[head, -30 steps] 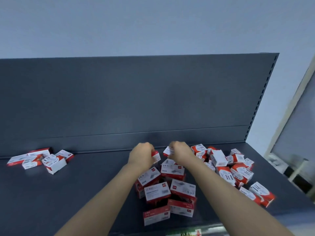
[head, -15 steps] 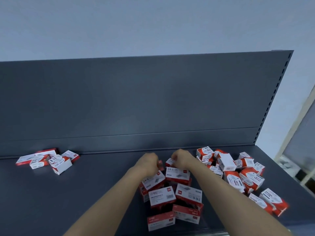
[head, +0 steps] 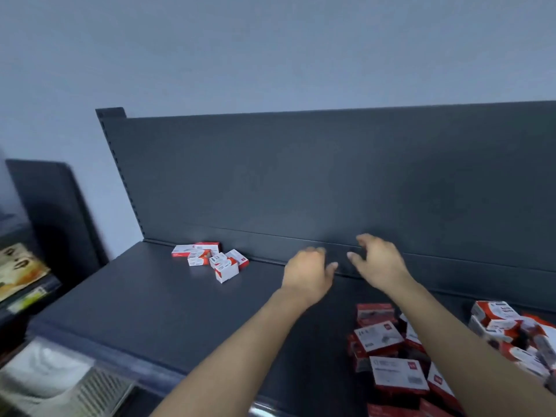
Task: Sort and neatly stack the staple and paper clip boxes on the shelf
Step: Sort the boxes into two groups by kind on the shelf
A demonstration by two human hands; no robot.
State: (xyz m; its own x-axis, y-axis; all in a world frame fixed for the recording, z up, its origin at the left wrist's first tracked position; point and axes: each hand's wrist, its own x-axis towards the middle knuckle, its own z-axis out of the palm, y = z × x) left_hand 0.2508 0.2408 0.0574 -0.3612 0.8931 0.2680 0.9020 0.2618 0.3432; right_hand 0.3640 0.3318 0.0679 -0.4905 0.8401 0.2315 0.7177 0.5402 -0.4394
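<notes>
- Small cluster of boxes [head: 210, 260]: red-and-white, jumbled at the back of the shelf [head: 144, 308], well left of both grips.
- Left hand [head: 307, 273]: grip loosely bent, nothing seen in it; blurred.
- Right hand [head: 380, 263]: just beside the left, grip spread wide and empty, above bare shelf near the back panel [head: 331, 182].
- Main heap [head: 388, 356]: unsorted, nearer the viewer and right of the right grip.
- Handling note: probably between picks. Take one type at a time, check labels, square the edges against the panel.
</notes>
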